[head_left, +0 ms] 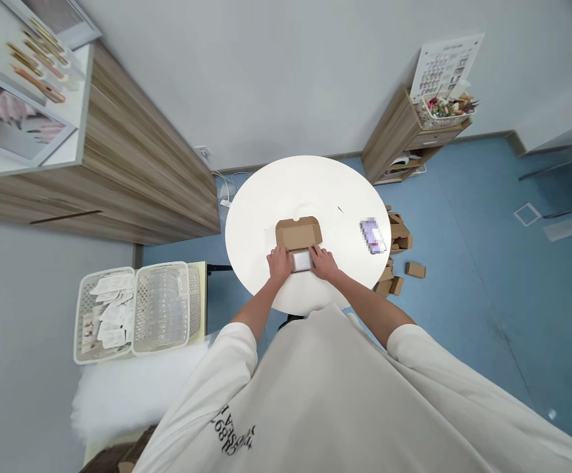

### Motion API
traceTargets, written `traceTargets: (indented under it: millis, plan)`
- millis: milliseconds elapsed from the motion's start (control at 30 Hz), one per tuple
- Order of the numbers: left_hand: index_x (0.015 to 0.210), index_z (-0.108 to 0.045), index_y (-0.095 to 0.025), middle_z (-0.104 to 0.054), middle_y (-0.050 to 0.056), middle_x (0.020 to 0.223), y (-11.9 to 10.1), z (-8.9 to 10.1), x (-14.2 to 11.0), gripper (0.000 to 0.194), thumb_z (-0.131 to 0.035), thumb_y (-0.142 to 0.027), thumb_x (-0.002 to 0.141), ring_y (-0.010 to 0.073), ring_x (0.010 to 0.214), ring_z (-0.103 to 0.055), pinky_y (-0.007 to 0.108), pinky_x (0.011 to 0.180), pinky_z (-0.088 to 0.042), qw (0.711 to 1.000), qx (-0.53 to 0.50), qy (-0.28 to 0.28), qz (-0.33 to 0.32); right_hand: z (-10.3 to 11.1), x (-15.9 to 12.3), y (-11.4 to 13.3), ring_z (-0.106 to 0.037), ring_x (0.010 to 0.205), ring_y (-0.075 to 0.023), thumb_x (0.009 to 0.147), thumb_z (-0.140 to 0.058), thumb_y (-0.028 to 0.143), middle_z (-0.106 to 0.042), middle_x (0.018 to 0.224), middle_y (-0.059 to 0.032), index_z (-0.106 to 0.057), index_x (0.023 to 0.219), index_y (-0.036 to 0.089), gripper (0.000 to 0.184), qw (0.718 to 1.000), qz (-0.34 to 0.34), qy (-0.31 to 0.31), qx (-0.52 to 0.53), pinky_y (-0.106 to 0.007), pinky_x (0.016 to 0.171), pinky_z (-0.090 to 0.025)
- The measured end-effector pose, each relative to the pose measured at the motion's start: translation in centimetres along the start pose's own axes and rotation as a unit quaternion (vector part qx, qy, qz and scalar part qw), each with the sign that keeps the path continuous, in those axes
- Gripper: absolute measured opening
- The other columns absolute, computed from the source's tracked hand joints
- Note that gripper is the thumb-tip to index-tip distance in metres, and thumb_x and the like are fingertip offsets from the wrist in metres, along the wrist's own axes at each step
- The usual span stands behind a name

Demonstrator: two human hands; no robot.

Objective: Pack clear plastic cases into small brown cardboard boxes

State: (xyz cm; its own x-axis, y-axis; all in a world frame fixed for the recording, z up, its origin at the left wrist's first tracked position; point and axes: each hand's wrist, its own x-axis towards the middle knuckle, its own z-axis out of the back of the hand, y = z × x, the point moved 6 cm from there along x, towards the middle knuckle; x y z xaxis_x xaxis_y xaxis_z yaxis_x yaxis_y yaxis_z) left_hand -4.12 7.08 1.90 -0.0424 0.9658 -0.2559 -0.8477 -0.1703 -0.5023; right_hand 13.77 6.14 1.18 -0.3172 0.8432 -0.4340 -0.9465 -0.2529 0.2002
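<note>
On the round white table (310, 177) lies a small brown cardboard box (298, 235), its lid raised and leaning away from me. A white, flat item (302, 261) sits inside the box's lower part; I cannot make out what it is. My left hand (280, 263) grips the box's left side, fingers curled over the edge. Across from it, my right hand (323, 263) grips the right side the same way. Both thumbs are near the white item.
A pixelated purple object (373, 235) lies on the table's right. Brown boxes (398, 233) are piled on the floor beyond it. To my left, white baskets (106, 315) hold packets and clear plastic pieces. A wooden cabinet (152, 138) and a small drawer unit (397, 135) stand by the wall.
</note>
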Motion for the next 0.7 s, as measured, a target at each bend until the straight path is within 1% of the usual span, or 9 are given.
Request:
traceTargets:
  millis: [67, 100, 167, 233, 300, 400, 533, 600, 700]
  plan:
    - [0.109, -0.056, -0.023, -0.060, 0.014, 0.117, 1.3, 1.3, 0.6, 0.016, -0.046, -0.029, 0.098, 0.0325, 0.119, -0.053, 0.046, 0.103, -0.037, 0.998, -0.025, -0.033, 0.044, 0.6, -0.2, -0.5, -0.042, 0.129, -0.0333, 0.091, -0.059, 0.029, -0.032, 0.158, -0.0158, -0.035, 0.151, 0.020, 0.066, 0.999, -0.004, -0.028, 0.029, -0.043, 0.105, -0.037]
    - [0.110, -0.056, -0.023, -0.060, 0.013, 0.118, 2.0, 1.8, 0.9, 0.017, -0.047, -0.028, 0.097, 0.0310, 0.117, -0.054, 0.045, 0.102, -0.038, 0.995, -0.044, -0.048, 0.073, 0.9, -0.2, -1.0, -0.043, 0.129, -0.0326, 0.093, -0.055, 0.030, -0.034, 0.156, -0.0157, -0.038, 0.150, 0.021, 0.060, 0.997, -0.020, -0.047, 0.052, -0.043, 0.105, -0.038]
    - [0.113, -0.054, -0.023, -0.060, 0.011, 0.119, 3.4, 2.3, 1.8, 0.019, -0.048, -0.028, 0.095, 0.0267, 0.113, -0.057, 0.040, 0.100, -0.041, 0.984, -0.099, -0.071, 0.133, 1.6, 0.1, -2.5, -0.045, 0.128, -0.0312, 0.096, -0.049, 0.031, -0.039, 0.151, -0.0159, -0.039, 0.149, 0.020, 0.055, 0.986, -0.080, -0.092, 0.116, -0.043, 0.104, -0.040]
    - [0.113, -0.054, -0.023, -0.062, 0.009, 0.118, 4.4, 2.2, 2.7, 0.020, -0.048, -0.027, 0.095, 0.0223, 0.108, -0.060, 0.036, 0.096, -0.045, 0.966, -0.173, -0.069, 0.181, 2.0, 0.7, -4.2, -0.050, 0.125, -0.0295, 0.096, -0.045, 0.033, -0.042, 0.149, -0.0164, -0.036, 0.152, 0.019, 0.059, 0.959, -0.150, -0.126, 0.206, -0.042, 0.103, -0.044]
    - [0.110, -0.056, -0.023, -0.064, 0.007, 0.117, 4.8, 1.7, 3.5, 0.019, -0.046, -0.028, 0.095, 0.0197, 0.105, -0.061, 0.032, 0.092, -0.047, 0.947, -0.241, -0.047, 0.206, 1.9, 1.7, -5.4, -0.057, 0.117, -0.0266, 0.095, -0.043, 0.036, -0.044, 0.149, -0.0169, -0.033, 0.155, 0.018, 0.063, 0.924, -0.193, -0.129, 0.304, -0.040, 0.099, -0.048]
    - [0.105, -0.060, -0.024, -0.068, 0.005, 0.113, 4.5, 1.0, 4.3, 0.021, -0.044, -0.030, 0.094, 0.0195, 0.104, -0.063, 0.031, 0.087, -0.049, 0.932, -0.298, -0.014, 0.207, 1.8, 3.2, -6.0, -0.061, 0.115, -0.0245, 0.092, -0.047, 0.037, -0.050, 0.147, -0.0155, -0.034, 0.155, 0.018, 0.067, 0.887, -0.209, -0.111, 0.396, -0.037, 0.097, -0.050]
    - [0.099, -0.065, -0.024, -0.071, 0.003, 0.103, 3.5, 0.5, 4.3, 0.025, -0.042, -0.034, 0.094, 0.0211, 0.100, -0.064, 0.033, 0.083, -0.051, 0.924, -0.338, 0.028, 0.176, 2.1, 3.9, -5.4, -0.065, 0.110, -0.0204, 0.089, -0.051, 0.032, -0.061, 0.138, -0.0085, -0.051, 0.140, 0.022, 0.052, 0.865, -0.172, -0.102, 0.460, -0.034, 0.095, -0.052]
    - [0.100, -0.066, -0.024, -0.072, 0.003, 0.107, 3.1, 0.4, 4.2, 0.027, -0.042, -0.034, 0.094, 0.0210, 0.100, -0.065, 0.034, 0.084, -0.051, 0.914, -0.369, 0.042, 0.163, 2.3, 3.8, -5.0, -0.065, 0.107, -0.0189, 0.089, -0.053, 0.032, -0.064, 0.133, -0.0066, -0.058, 0.130, 0.023, 0.043, 0.852, -0.159, -0.106, 0.487, -0.033, 0.094, -0.052]
    - [0.101, -0.065, -0.022, -0.071, 0.006, 0.118, 3.2, 0.4, 4.1, 0.028, -0.042, -0.037, 0.096, 0.0205, 0.101, -0.066, 0.034, 0.085, -0.050, 0.900, -0.398, 0.052, 0.168, 2.5, 3.4, -4.8, -0.064, 0.110, -0.0194, 0.089, -0.056, 0.038, -0.066, 0.130, -0.0078, -0.062, 0.118, 0.021, 0.035, 0.829, -0.163, -0.119, 0.521, -0.032, 0.096, -0.051]
